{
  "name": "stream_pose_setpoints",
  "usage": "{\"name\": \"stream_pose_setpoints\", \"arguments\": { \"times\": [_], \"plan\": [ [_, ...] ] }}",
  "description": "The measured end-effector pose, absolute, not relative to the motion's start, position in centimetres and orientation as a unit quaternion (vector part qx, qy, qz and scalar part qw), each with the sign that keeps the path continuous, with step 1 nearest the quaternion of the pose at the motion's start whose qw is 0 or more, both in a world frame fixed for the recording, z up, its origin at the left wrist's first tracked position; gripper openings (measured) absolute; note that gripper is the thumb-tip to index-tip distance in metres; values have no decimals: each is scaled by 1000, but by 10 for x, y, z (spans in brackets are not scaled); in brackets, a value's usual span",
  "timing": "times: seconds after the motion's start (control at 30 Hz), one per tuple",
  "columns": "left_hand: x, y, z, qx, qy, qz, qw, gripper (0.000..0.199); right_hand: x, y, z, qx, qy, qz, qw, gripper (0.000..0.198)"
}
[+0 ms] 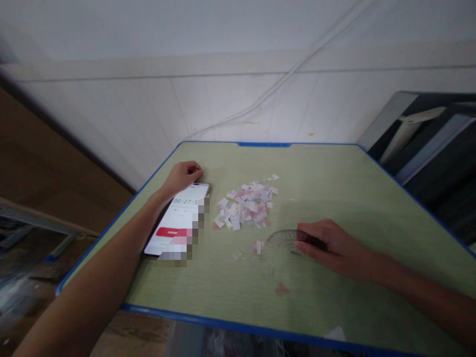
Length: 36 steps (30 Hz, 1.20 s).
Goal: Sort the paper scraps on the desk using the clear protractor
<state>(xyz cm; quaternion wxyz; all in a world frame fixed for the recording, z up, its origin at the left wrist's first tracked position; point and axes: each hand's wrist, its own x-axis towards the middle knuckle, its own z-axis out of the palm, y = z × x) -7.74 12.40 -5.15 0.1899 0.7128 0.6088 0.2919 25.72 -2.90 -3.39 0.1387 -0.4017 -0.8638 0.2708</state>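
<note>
My right hand (327,248) pinches a clear semicircular protractor (280,239) between thumb and fingers. Its curved edge points left, low over the tabletop. Just left of it lies a small clump of paper bits (258,247). Farther back, a pile of small white and pinkish paper scraps (247,203) is heaped on the table's middle. My left hand (185,173) rests loosely curled on the table, left of the pile, with no object showing in it. Below that hand, a phone (178,213) lies face up with a timer on its screen; pixel blocks cover part of it.
The pale green table (230,287) has a blue rim and stands against a white panelled wall. One pinkish scrap (281,289) lies near the front, and a white paper piece (335,333) sits at the front edge. Dark folded items (439,144) lean at the right.
</note>
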Motion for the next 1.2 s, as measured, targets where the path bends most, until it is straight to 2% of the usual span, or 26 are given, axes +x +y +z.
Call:
{"name": "stream_pose_setpoints", "arguments": {
  "times": [0.17,0.57,0.77,0.9,1.1,1.2],
  "plan": [
    [-76,123,-51,715,608,290,187,16,258,-27,-35,-407,-851,284,173,26],
    [-79,125,-54,721,597,297,187,19,255,-26,-36,-406,-868,260,120,27],
    [-80,125,-54,722,597,296,189,20,258,-32,-32,-404,-898,151,90,24],
    [-79,125,-54,721,602,290,180,21,264,-33,-29,-385,-910,139,61,24],
    [-78,125,-53,720,602,296,179,22,274,-32,-23,-392,-913,77,75,23],
    [-79,126,-54,723,600,296,173,22,273,-32,-24,-397,-908,93,98,25]
  ]
}}
